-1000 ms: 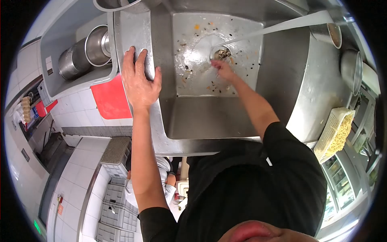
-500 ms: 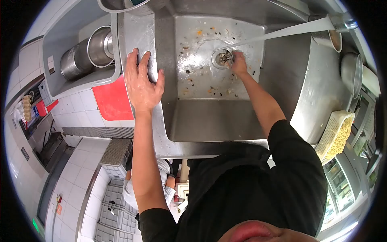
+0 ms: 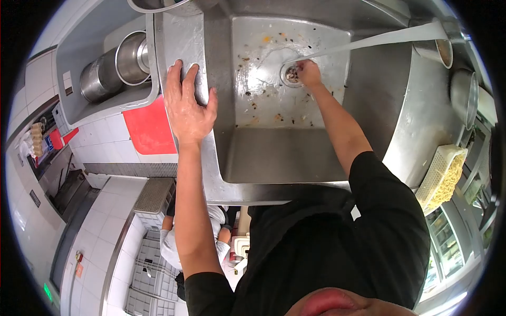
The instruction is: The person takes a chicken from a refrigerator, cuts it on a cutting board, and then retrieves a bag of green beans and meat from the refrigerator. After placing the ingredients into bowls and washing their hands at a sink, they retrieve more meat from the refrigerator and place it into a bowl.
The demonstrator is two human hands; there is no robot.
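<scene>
My left hand (image 3: 191, 113) lies flat with fingers spread on the metal rim of the sink (image 3: 282, 152). Down in the basin, my right hand (image 3: 310, 73) is at the round drain (image 3: 289, 78), its fingers curled together over the drain's right side. Food scraps fill part of the drain; whatever is between those fingertips is hidden. More small food scraps (image 3: 268, 39), orange and dark, are scattered over the wet basin floor. A stream of water (image 3: 369, 43) runs from the upper right into the basin near the drain.
Left of the sink, a grey tub (image 3: 68, 100) holds metal pots (image 3: 100, 76). A red board (image 3: 150, 126) is below it. To the right are metal bowls (image 3: 464, 100) and a white basket of yellow noodle-like strips (image 3: 445, 176). Another person (image 3: 171, 245) is partly visible behind.
My right hand has moved slightly left and up, from the drain's edge to over its right part, with the fingers curling in. My left hand stays on the rim.
</scene>
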